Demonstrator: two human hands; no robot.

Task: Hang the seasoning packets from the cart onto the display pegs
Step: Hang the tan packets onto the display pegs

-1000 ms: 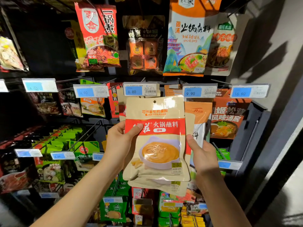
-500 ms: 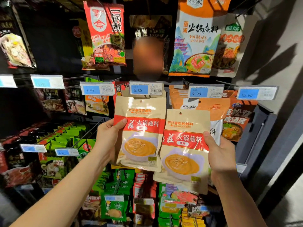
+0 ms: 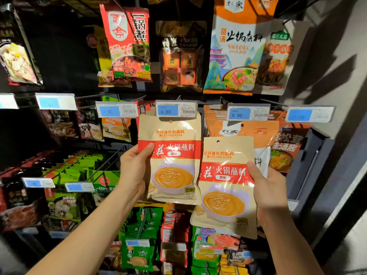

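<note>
Two beige seasoning packets with a red band and a picture of orange sauce are up in front of the display. My left hand (image 3: 133,171) grips the left packet (image 3: 172,155) by its left edge, thumb on the red band; its top sits right under the 6.80 price tag (image 3: 175,109), at the peg there. My right hand (image 3: 267,189) holds the right packet (image 3: 226,187) by its right edge, lower and apart from any peg, its hang hole visible at the top. The cart is out of view.
Orange packets (image 3: 256,132) hang behind the right packet under the 9.90 tag (image 3: 248,114). Larger pouches (image 3: 234,48) hang on the row above. Green packets (image 3: 139,253) and others fill the pegs below. A dark shelf frame (image 3: 317,165) and a grey wall stand at the right.
One second ago both packets were stacked together in my hands. They have been separated: the left packet went up to the 6.80 peg, the right packet moved right and down.
</note>
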